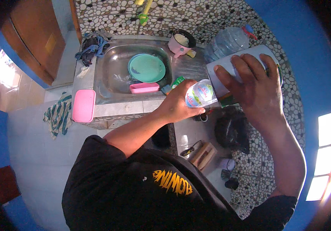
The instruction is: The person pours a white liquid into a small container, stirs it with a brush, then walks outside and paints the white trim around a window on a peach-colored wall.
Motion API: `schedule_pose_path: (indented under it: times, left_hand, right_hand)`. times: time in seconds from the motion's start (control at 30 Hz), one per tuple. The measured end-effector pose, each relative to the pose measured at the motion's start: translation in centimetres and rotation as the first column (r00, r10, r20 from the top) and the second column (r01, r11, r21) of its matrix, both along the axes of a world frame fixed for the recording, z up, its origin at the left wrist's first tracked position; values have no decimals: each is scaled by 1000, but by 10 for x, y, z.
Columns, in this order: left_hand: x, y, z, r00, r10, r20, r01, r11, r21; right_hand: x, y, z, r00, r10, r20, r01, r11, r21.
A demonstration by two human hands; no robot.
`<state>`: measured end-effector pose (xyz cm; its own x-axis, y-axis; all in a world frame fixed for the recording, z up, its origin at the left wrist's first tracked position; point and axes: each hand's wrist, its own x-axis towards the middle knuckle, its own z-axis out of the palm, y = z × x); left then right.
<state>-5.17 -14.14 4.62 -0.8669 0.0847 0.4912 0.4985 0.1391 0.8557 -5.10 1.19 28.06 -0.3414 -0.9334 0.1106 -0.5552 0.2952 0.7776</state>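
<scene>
My left hand (179,102) is closed round a small clear plastic container (201,94) with a blue, green and pink label; I cannot tell whether it is a cup or a bottle. My right hand (256,84) grips a large pale container (227,79) with dark green showing along its side. The large container is tilted, and its lower left end meets or overlaps the small one. Whether anything passes between them is hidden. Just left of them is the steel sink (113,63), with round turquoise plates (148,68) and a pink rectangular tub (144,88) in it.
Behind the sink stands a pink-handled pot (178,47) with white contents, beside a big clear water jug (229,40). Bunched cloths (94,48) and a pink lid (84,106) lie at the left. Below are a wooden block (204,156) and a black bag (231,131).
</scene>
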Motion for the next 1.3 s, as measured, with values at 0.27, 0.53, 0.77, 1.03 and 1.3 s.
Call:
schedule_pose_path:
  times: [0.27, 0.53, 0.77, 1.03, 1.3]
  left_hand:
    - [3, 0, 2, 997, 43, -65, -42, 999, 24]
    - [-1, -1, 1, 998, 42, -46, -41, 999, 29]
    - [-2, 0, 0, 999, 32, -36, -30, 999, 30]
    - [-2, 4, -1, 1000, 2, -20, -2, 999, 44]
    - [-5, 6, -4, 1000, 7, -17, -7, 1000, -6]
  right_hand:
    - [2, -5, -1, 1000, -28, 4, 28, 999, 16]
    - [3, -9, -1, 999, -45, 0, 45, 999, 20]
    - [4, -9, 1, 999, -47, 21, 47, 999, 6]
    - [5, -4, 1, 997, -68, 35, 69, 998, -4]
    - [5, 0, 1, 999, -51, 12, 51, 999, -2]
